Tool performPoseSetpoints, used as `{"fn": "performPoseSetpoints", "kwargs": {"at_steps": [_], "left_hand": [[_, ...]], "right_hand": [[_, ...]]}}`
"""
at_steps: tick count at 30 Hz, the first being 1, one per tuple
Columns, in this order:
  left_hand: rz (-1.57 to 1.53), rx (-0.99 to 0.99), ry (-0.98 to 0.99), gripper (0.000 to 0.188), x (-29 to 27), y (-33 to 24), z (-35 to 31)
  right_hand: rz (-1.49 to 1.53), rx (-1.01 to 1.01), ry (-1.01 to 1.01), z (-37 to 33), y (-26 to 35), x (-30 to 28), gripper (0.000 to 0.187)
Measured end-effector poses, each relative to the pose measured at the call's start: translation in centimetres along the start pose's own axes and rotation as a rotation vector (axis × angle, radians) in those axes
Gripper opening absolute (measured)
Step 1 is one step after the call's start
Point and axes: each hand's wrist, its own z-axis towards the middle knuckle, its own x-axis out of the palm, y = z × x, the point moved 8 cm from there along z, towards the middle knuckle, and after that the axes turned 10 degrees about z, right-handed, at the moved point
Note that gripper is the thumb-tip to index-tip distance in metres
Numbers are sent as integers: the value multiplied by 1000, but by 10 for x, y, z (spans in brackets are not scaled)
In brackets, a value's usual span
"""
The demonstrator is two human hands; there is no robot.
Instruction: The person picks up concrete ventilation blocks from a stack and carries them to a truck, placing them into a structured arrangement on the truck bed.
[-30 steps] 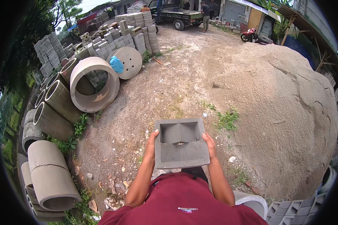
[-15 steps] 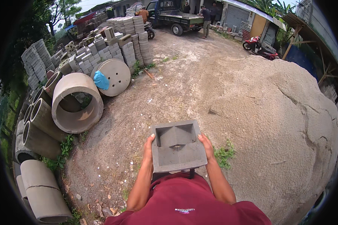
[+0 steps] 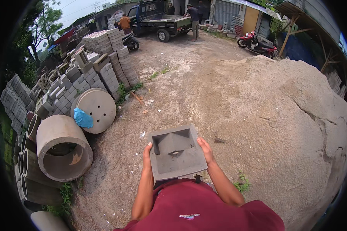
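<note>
A grey concrete vent block (image 3: 164,166) is held level in front of my maroon shirt. It has a square rim, a slanted raised middle and a small gap at its centre. My left hand (image 3: 147,158) grips its left side, the thumb showing near the upper edge. On the opposite side my right hand (image 3: 206,151) is closed round the edge in the same way. The fingers under the block are hidden. Bare ground lies below it.
A big sand heap (image 3: 289,115) fills the right side. At left stand a concrete ring (image 3: 50,133), round lids with holes (image 3: 106,106) and stacked pavers (image 3: 121,65). Farther off are a pickup truck (image 3: 158,23), a red motorbike (image 3: 256,44) and several people.
The view has shifted: the concrete rings and lids sit lower and farther left, and the truck has moved left in the picture. The block stays in both hands, tilted slightly.
</note>
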Motion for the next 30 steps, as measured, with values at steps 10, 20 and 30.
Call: {"fn": "performPoseSetpoints", "kwargs": {"at_steps": [10,20,30], "left_hand": [[158,-5,-62,53,50,-100,284],[89,-29,-43,61,146,-147,589],[100,-53,-10,58,226,-216,860]], "right_hand": [[94,-8,-57,279,49,5,48],[-4,-12,-56,595,134,-36,52],[30,-34,-57,870,193,-63,51]]}}
